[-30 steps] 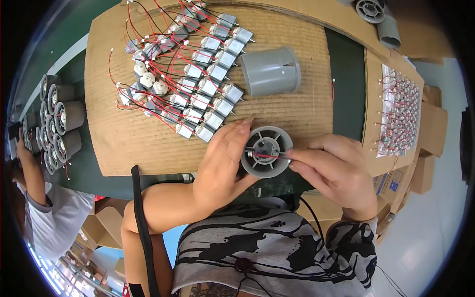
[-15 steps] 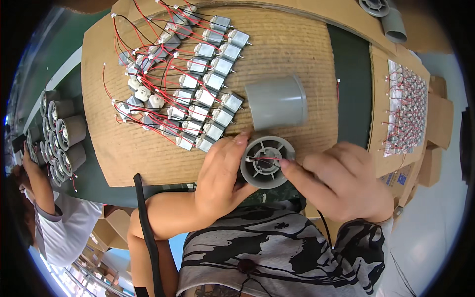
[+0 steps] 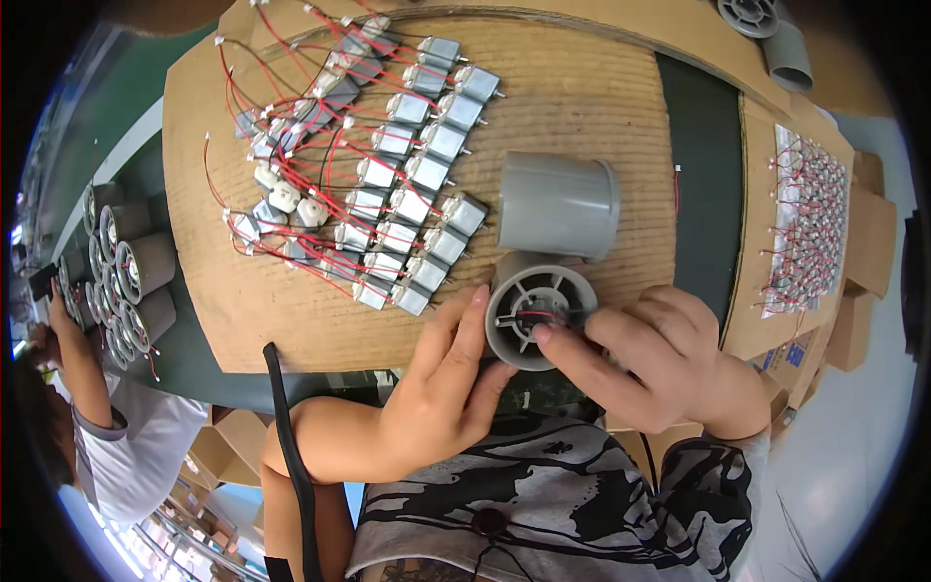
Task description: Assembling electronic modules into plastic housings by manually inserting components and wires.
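My left hand [image 3: 441, 383] grips a grey plastic cylinder housing [image 3: 497, 339] from its left side, with the spoked open end facing up. A hub sits in the middle, crossed by a thin red wire [image 3: 536, 313]. My right hand [image 3: 650, 359] comes in from the right, its thumb and forefinger bent together inside the rim over the hub. What lies between those fingertips is hidden. Just beyond the held housing, a second grey cylinder [image 3: 558, 206] lies on its side on the cardboard sheet [image 3: 601, 107].
Several small silver motors [image 3: 396, 236] with red and black leads cover the cardboard's left half. Finished-looking grey housings [image 3: 145, 264] are stacked at far left, near another person's arm [image 3: 82, 373]. More wired motors [image 3: 810, 228] stand at right; grey parts [image 3: 787, 56] lie at top right.
My right fingertips have moved left and deeper into the housing's open end. The white connector seen at the hub earlier no longer shows plainly. The whole view has shifted slightly.
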Tool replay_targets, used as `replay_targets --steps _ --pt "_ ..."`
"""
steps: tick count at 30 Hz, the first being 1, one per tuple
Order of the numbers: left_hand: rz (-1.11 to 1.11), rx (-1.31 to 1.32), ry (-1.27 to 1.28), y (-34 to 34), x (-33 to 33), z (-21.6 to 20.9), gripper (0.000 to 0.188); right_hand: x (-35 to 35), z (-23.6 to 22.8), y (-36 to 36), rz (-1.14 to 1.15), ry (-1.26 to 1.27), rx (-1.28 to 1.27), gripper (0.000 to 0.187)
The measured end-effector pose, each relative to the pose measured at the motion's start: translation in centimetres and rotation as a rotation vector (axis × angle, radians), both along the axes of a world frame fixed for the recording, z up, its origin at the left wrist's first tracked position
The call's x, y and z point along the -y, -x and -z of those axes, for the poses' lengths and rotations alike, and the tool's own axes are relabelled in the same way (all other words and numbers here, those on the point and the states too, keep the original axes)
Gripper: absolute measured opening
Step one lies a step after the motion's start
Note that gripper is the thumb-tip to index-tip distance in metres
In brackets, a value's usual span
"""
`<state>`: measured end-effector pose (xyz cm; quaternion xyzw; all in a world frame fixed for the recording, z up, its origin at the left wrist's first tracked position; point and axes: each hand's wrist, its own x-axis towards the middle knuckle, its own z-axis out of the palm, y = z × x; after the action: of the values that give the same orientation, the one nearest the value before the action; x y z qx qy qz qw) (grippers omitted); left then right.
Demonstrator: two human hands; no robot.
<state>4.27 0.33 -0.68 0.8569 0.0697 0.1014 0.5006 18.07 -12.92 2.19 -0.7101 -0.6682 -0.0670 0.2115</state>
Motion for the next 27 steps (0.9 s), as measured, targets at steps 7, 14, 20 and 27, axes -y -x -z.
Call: replay_targets --steps 7,14,20,27 --pt "-0.094 0.113 -0.016 -0.5 -0.1 0.4 0.052 0.0 0.7 -0.7 -0.126 -0.276 0.098 0.025" --pt "-0.074 0.117 -0.045 -0.4 -0.2 0.5 0.041 -0.2 0.9 -1.0 -0.291 -0.390 0.092 0.019" --pt "-0.060 0.193 -0.035 -0.4 -0.3 1.1 0.028 -0.7 1.5 -1.4 -0.192 -0.296 -0.115 0.020" --pt "-0.265 0.028 0.166 -0.6 0.4 0.7 0.021 -0.2 0.5 -2.2 -0.294 -0.112 -0.326 0.025"
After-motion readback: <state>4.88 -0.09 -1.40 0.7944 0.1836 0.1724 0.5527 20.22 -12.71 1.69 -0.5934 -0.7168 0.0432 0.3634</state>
